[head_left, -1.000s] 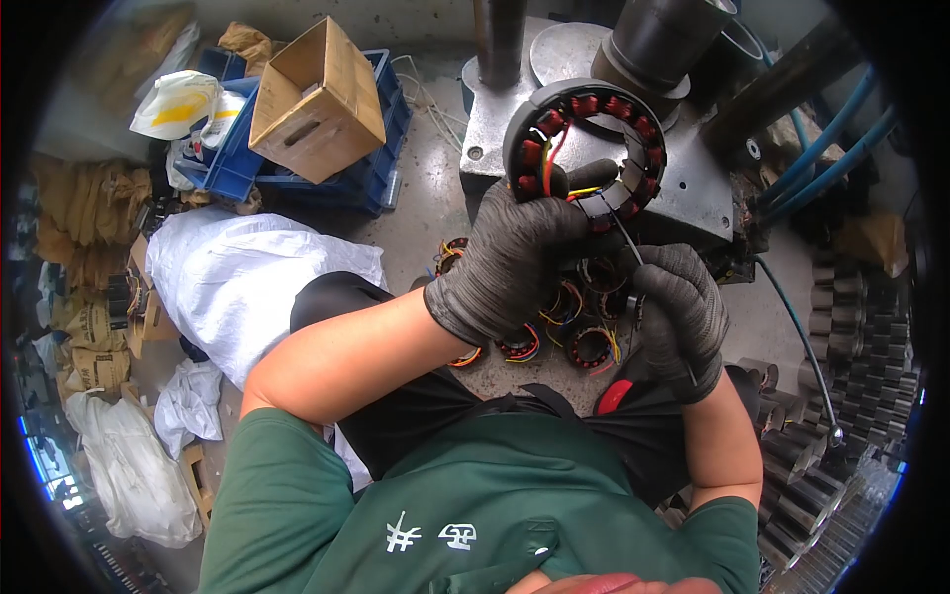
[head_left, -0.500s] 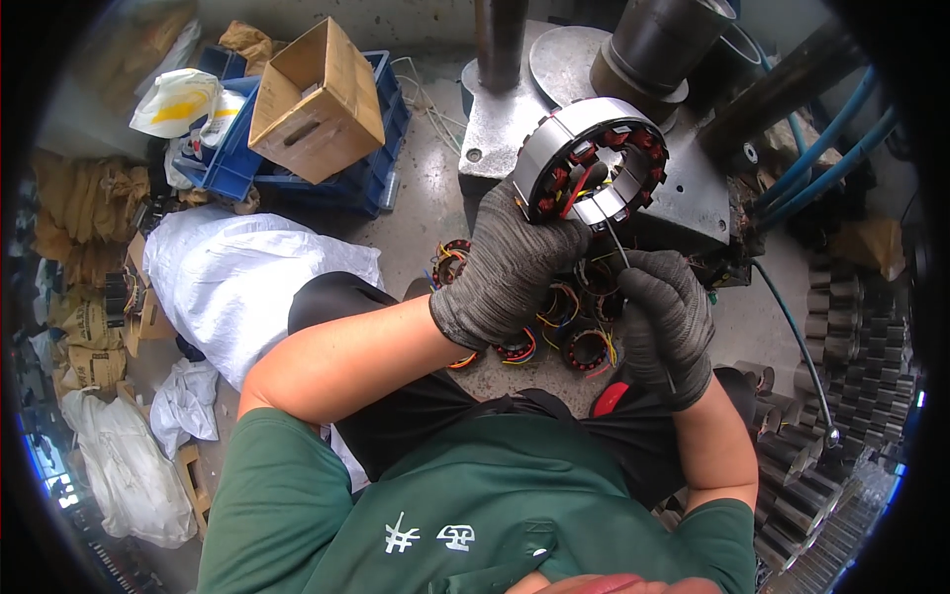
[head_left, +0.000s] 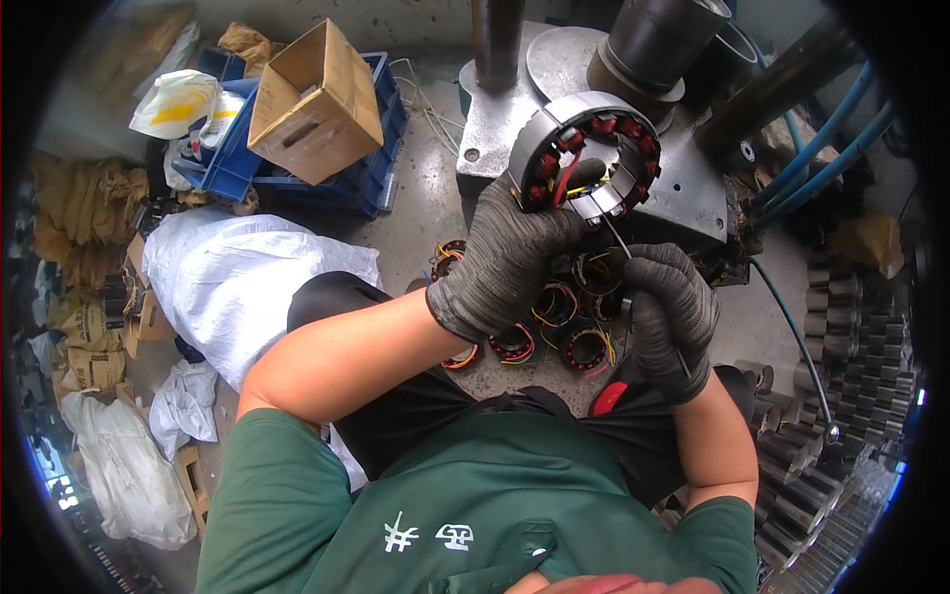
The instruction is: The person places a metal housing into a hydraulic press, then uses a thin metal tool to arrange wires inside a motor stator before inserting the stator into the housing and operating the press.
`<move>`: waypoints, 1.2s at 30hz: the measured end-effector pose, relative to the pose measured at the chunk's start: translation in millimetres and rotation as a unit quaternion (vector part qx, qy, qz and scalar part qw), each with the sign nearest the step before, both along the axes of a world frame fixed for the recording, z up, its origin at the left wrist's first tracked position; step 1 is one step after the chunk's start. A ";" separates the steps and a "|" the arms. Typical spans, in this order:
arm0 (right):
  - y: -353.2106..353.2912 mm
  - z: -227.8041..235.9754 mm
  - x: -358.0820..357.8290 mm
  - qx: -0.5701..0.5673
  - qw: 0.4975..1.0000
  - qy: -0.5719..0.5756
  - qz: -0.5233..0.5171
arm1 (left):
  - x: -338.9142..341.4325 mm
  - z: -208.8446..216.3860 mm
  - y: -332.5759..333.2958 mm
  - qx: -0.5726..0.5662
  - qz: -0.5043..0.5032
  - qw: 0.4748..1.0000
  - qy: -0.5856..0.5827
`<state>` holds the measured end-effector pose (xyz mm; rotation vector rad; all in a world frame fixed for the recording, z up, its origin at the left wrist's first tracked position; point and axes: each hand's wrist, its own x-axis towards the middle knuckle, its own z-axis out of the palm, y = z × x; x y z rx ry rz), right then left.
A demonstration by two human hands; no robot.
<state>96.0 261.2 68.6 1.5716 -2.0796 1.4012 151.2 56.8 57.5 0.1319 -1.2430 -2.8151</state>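
Note:
My left hand (head_left: pixel 515 252), in a dark grey knit glove, grips a motor stator (head_left: pixel 542 139) by its lower left side. The stator is a silver metal ring with copper-red windings around its inside and red and yellow wires within. It is held up, tilted, in front of the machine. My right hand (head_left: pixel 670 312), gloved alike, is closed around a thin metal rod (head_left: pixel 617 238). The rod's tip meets the lower edge of the ring, and its other end shows below my fist. Below my hands, several more wound stators (head_left: pixel 584 348) with coloured wires lie on the floor.
A machine with a metal base plate (head_left: pixel 701 198) and dark columns stands ahead, blue hoses (head_left: pixel 826 148) at its right. Stacked metal rings (head_left: pixel 856 346) line the right side. A cardboard box (head_left: pixel 317 134) sits on a blue crate (head_left: pixel 388 148) at far left, beyond a white sack (head_left: pixel 233 267).
The stator has turned and tilted a little in my left hand, moving slightly left. My right hand, with the rod, has shifted slightly too.

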 end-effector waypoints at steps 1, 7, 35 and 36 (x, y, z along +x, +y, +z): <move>-1.4 -0.1 2.2 -0.006 1.000 -0.007 -0.009 | -0.1 0.3 0.3 -0.044 0.010 0.999 -0.002; -3.8 0.2 8.4 -0.014 0.999 -0.039 -0.028 | -0.4 2.4 2.5 -0.060 0.038 0.997 0.024; -1.7 -2.3 8.0 -0.006 0.997 -0.067 -0.047 | 0.8 -3.3 6.7 0.063 -0.021 0.998 -0.022; -2.8 -4.3 6.4 -0.013 0.998 -0.048 -0.039 | 1.0 -4.8 5.5 0.063 -0.021 0.998 -0.021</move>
